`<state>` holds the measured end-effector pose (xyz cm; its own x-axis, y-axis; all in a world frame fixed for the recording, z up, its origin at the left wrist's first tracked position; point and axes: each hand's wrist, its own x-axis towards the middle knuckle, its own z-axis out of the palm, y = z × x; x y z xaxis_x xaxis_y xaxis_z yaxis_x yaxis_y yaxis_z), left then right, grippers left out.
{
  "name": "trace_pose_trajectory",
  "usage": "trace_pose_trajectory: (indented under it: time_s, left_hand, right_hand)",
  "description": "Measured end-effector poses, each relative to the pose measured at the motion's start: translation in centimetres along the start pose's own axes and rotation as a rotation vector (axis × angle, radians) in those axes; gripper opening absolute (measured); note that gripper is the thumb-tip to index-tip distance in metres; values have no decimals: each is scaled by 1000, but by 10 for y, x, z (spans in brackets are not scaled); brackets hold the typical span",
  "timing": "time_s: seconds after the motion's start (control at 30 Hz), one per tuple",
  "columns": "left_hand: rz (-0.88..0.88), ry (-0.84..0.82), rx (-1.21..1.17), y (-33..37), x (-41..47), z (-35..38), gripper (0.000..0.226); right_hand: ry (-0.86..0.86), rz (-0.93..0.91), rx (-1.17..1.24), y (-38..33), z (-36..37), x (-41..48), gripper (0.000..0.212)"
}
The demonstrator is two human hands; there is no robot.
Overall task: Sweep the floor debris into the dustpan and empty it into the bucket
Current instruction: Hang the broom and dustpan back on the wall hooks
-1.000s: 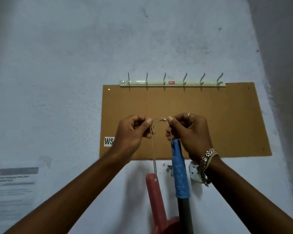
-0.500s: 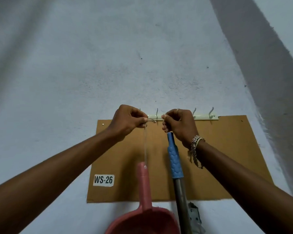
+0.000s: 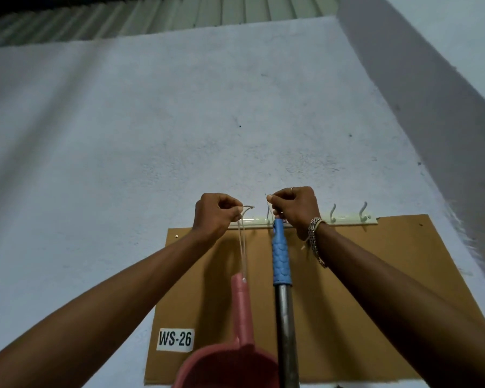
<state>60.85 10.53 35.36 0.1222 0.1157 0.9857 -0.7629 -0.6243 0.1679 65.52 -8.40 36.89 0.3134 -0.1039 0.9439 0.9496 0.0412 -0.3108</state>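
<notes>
A pink dustpan [image 3: 237, 357] hangs from a thin string loop [image 3: 242, 242] tied to its handle. My left hand [image 3: 214, 215] pinches the top of that loop in front of the pale hook rail [image 3: 345, 221]. Beside it the broom, with a blue grip [image 3: 281, 256] over a dark metal shaft, hangs upright. My right hand [image 3: 294, 210] pinches the broom's short string at the top of the grip, level with the hooks. Both strings are held at the rail; whether either sits on a hook is hidden by my fingers. No bucket or floor is visible.
The hook rail is fixed to a white wall along the top of a brown board [image 3: 361, 275] labelled WS-26 [image 3: 175, 339]. Two free hooks [image 3: 347, 212] stand to the right of my right hand. A grey wall corner rises at the right.
My hands have risen with both strings from the middle of the board up to the hook rail. The view has tilted upward, showing more wall and a corrugated roof.
</notes>
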Motion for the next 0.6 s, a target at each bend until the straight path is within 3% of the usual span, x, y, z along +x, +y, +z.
trace_pose_trajectory:
  time_s: [0.23, 0.6]
  left_hand:
    - [-31, 65, -2, -17, 8, -5, 5]
    - [-83, 12, -50, -14, 24, -2, 3]
  right_hand:
    - [-23, 60, -50, 6, 9, 20, 15]
    - [-73, 200, 48, 18, 14, 18, 15]
